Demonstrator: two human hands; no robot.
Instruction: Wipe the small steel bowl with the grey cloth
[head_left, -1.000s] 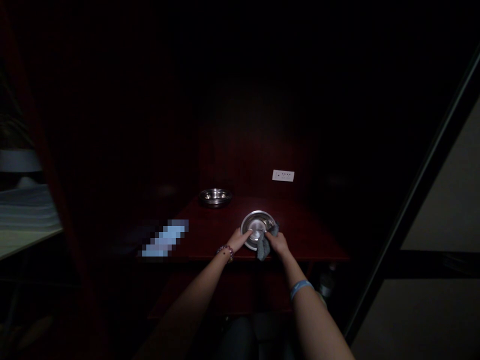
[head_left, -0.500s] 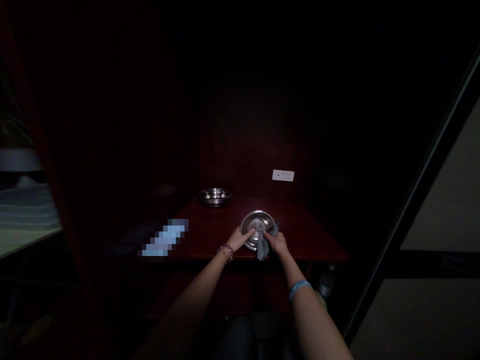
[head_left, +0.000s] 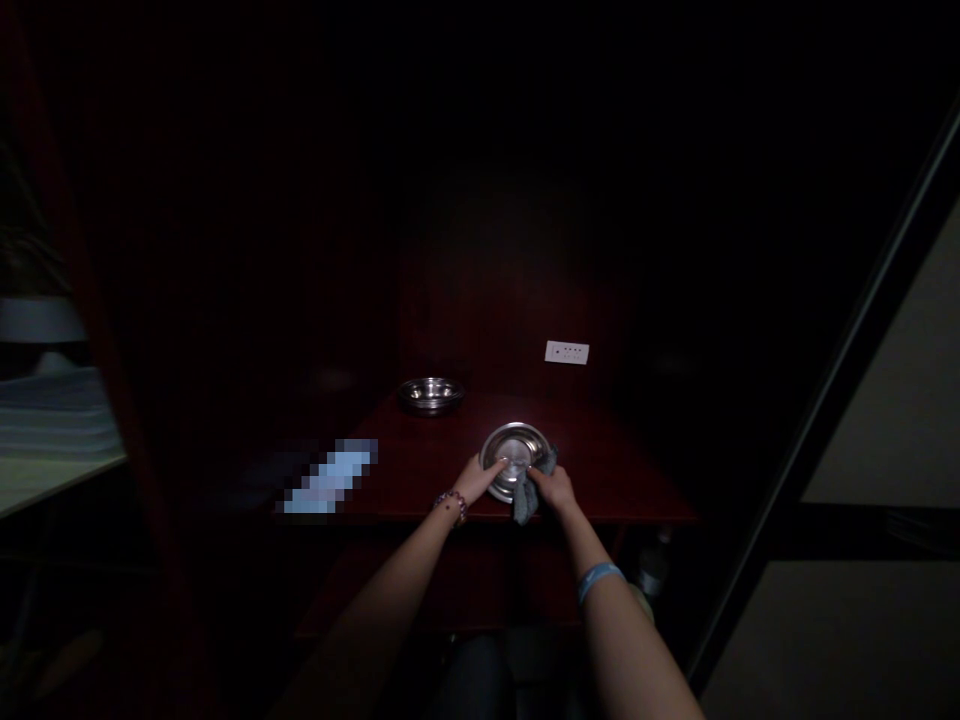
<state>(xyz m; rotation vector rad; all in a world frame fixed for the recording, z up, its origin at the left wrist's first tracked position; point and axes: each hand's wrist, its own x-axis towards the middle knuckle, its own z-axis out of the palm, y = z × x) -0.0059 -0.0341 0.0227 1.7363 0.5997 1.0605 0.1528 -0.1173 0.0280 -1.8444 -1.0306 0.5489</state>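
- Grip: right hand (head_left: 551, 487) clamped on a grey cloth (head_left: 525, 497), which is pressed to the near right rim of a steel dish (head_left: 516, 447).
- Left hand (head_left: 478, 480): fingers lie on the dish's near left rim; too dim to tell whether that grip pinches or just rests.
- Dark red counter (head_left: 622, 475) at centre frame; dish sits near its front edge.
- Second steel bowl (head_left: 430, 393) farther back, up-left of the dish, well apart.
- Small white wall plate (head_left: 566, 352) above the counter, right of centre.
- Beaded bracelet (head_left: 452, 502) on left wrist; blue band (head_left: 598, 577) on right.
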